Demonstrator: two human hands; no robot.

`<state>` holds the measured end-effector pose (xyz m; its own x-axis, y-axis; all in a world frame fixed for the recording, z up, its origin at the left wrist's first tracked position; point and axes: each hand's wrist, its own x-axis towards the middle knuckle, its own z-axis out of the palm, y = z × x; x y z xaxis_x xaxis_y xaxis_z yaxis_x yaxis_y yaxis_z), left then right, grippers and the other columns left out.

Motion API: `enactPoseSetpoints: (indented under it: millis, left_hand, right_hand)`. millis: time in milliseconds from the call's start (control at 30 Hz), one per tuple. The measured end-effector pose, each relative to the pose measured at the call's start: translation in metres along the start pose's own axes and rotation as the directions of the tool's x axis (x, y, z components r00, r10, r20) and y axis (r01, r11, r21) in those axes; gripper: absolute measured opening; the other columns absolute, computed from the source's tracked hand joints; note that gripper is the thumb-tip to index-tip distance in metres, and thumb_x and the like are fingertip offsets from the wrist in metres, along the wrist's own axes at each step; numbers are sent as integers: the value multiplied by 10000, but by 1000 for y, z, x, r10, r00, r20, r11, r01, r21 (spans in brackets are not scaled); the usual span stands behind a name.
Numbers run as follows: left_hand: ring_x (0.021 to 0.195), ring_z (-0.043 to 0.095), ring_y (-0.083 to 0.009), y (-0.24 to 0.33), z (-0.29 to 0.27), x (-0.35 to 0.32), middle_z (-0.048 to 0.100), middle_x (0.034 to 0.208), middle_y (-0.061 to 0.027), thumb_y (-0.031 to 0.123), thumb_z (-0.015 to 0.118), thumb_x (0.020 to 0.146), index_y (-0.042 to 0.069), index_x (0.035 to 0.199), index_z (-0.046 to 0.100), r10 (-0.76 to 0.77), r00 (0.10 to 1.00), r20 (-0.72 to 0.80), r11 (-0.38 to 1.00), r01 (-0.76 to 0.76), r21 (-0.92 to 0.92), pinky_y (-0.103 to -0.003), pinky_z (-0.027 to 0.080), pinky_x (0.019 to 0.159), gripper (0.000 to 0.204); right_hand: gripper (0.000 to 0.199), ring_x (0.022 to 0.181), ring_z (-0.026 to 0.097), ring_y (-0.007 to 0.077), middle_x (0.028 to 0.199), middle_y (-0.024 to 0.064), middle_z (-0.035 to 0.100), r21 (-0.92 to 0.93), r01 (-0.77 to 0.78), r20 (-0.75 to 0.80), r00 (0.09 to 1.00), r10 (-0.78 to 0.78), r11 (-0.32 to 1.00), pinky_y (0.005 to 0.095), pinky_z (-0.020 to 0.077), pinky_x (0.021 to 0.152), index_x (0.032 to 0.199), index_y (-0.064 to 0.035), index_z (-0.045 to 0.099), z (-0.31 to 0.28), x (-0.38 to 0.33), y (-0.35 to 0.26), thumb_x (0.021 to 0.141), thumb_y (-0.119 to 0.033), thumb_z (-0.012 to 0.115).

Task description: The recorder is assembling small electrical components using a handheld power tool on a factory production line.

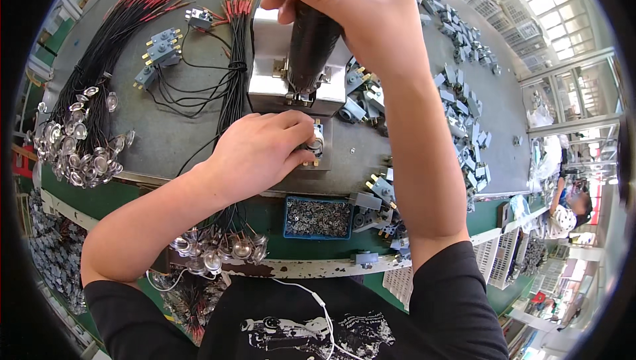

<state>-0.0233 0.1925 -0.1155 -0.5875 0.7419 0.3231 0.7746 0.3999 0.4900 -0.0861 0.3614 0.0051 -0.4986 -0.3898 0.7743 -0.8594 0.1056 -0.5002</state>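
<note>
My left hand reaches across the bench, its thumb and fingers closed at the edge of a small part with brass terminals and a round metal piece. The part rests on a flat metal plate, and my fingers cover some of it. My right hand is wrapped around a thick black handle, raised above and beyond the left hand. The handle slopes down to a metal mechanism in front of a shiny metal block; its upper end leaves the picture.
Bundled black wires with red tips lie left; another bundle ends in round metal caps. Grey terminal blocks sit between them, with many more at right. A blue tray of small metal pieces stands nearest me. A person is far right.
</note>
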Motion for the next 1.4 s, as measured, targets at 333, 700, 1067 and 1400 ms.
enactPoseSetpoints:
  millis: [333, 700, 1067, 1400]
  left_hand:
    - [917, 683, -307, 0, -2, 5, 664, 1040, -76, 237, 746, 884, 75, 1023, 611, 24, 1000, -5, 1000, -24, -15, -442, 553, 778, 252]
    - [1011, 696, -305, -3, 2, -4, 702, 1179, -96, 252, 770, 875, 86, 1017, 669, -9, 1000, -25, 1000, 8, -28, -420, 570, 846, 241]
    - [1020, 694, -308, -2, 2, -1, 697, 1197, -85, 249, 759, 891, 77, 1018, 660, -15, 1000, 5, 1000, 15, -18, -415, 576, 843, 236]
    - [1008, 691, -311, -4, 1, -4, 693, 1160, -88, 256, 748, 894, 71, 1025, 656, -26, 1000, 5, 1000, 26, -12, -422, 572, 834, 244]
  right_hand:
    - [670, 831, 650, 123, 1020, 72, 628, 156, -207, -401, 880, 254, 966, 263, 549, 708, 1440, -18, 322, 25, -6, -13, 907, -23, 728]
    - [560, 769, 668, 118, 916, 71, 661, 353, -318, -503, 728, 465, 880, 258, 561, 638, 1289, -16, 427, 26, -37, -44, 852, 110, 753]
    - [515, 758, 654, 97, 917, 62, 652, 103, 66, -432, 902, -15, 992, 241, 553, 624, 1242, -30, 410, 2, -40, 11, 873, 88, 749]
    - [545, 799, 661, 105, 960, 63, 646, 358, -337, -466, 744, 479, 871, 246, 563, 683, 1278, -27, 406, 28, -50, -32, 871, 90, 748]
